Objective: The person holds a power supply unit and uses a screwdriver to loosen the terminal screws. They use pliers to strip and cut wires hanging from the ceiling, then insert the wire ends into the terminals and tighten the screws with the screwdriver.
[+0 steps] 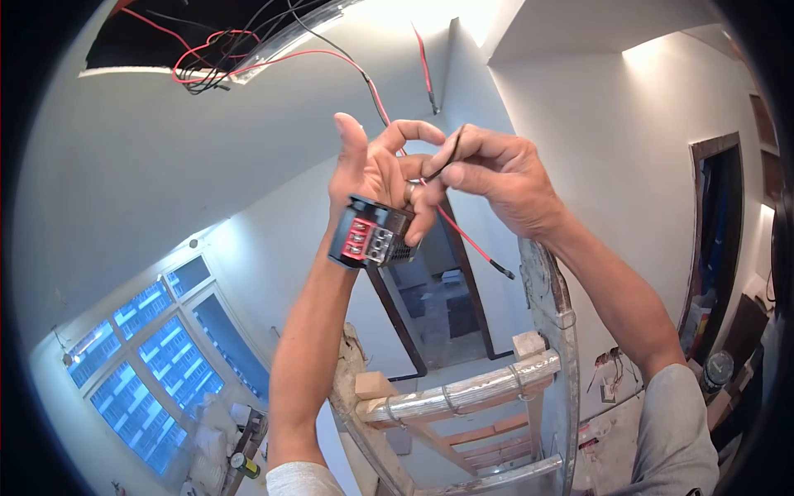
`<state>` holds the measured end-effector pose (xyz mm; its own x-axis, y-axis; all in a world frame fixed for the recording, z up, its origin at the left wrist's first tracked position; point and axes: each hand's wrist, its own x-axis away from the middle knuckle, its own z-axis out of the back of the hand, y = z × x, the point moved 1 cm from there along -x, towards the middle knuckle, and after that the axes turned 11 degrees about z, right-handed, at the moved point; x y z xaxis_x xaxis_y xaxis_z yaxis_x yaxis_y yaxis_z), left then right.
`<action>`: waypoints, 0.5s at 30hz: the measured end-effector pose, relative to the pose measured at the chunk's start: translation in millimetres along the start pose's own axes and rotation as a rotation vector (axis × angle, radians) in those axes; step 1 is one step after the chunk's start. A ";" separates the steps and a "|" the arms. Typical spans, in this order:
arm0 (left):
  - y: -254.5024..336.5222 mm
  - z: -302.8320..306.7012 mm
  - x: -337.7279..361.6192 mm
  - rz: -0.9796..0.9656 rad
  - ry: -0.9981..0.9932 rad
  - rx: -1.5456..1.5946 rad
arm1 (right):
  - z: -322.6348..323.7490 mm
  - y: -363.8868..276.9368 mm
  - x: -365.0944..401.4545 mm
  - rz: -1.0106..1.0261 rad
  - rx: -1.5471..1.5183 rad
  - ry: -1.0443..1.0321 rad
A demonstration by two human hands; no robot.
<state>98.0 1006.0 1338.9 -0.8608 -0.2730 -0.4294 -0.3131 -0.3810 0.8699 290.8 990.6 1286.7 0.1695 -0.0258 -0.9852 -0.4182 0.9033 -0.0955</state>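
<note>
My left hand (379, 169) is raised palm up, its thumb stretched out. Its lower fingers curl round a small black power supply box (370, 235) with a red terminal strip and a clear cover, which rests by the wrist. The other left fingers touch wires near my right hand. My right hand (511, 178) is closed, pinching a thin black wire (453, 155) between thumb and forefinger. Below the fingers a red wire (467, 234) hangs down to a black-taped end. Fingers partly hide where the wires meet.
Red and black wires (223, 58) run from a ceiling opening (157, 37) at upper left. Another red wire (426, 70) hangs from the ceiling. A wooden ladder (463, 388) stands directly below. Beyond are a window (153, 343), a doorway (430, 289) and white walls.
</note>
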 end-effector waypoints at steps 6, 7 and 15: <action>35.0 18.0 38.2 -0.288 -0.019 -0.082 | 15.9 -4.6 -11.9 0.085 -0.038 0.121; 38.5 23.5 46.9 -0.287 -0.008 -0.078 | 15.2 -7.9 -16.5 0.097 -0.102 0.124; 68.7 52.4 59.6 -0.786 0.375 0.139 | -59.5 -17.5 -51.3 -0.122 0.069 -0.185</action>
<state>4.1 1009.8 1385.8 -0.1949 -0.2577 -0.9464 -0.8264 -0.4765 0.3000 236.3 950.7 1330.5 0.3781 -0.0635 -0.9236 -0.3234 0.9257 -0.1961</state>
